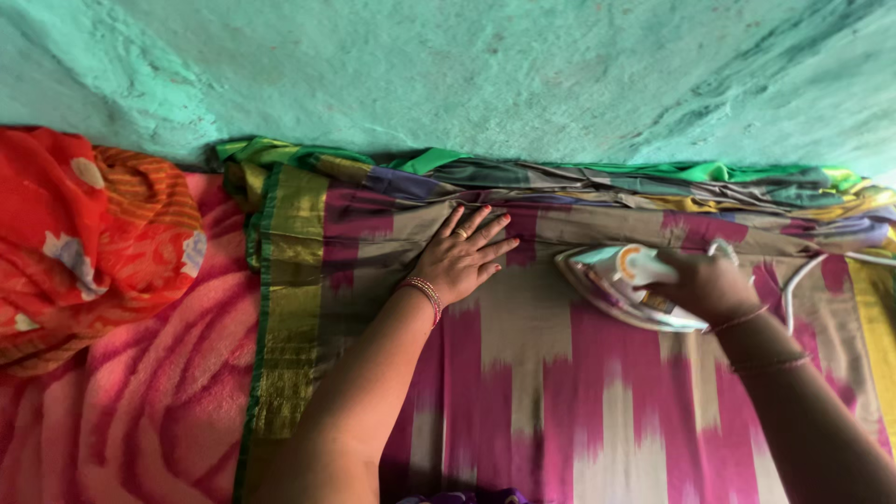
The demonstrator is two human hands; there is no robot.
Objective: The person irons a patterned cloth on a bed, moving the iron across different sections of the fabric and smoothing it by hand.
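Reviewing the head view, I find the left hand (pixel 464 254) spread wide and flat, palm down, holding nothing, pinning the pink, beige and purple patterned sari cloth with a gold and green border (pixel 523 373). The right hand (pixel 709 283) is closed round the handle of a white electric clothes iron (pixel 627 285), whose soleplate rests on the cloth just right of the left hand; its white cord (pixel 793 285) trails off to the right. The cloth lies across a pink rose-patterned blanket (pixel 140 411), with its folded layers bunched against the turquoise plastered wall (pixel 467 65). A red and orange printed fabric bundle (pixel 84 243) sits well apart at the left. I judge the pressing stroke to be in hand. The next move calls for the cloth kept taut and the spread fingers kept apart from the soleplate.
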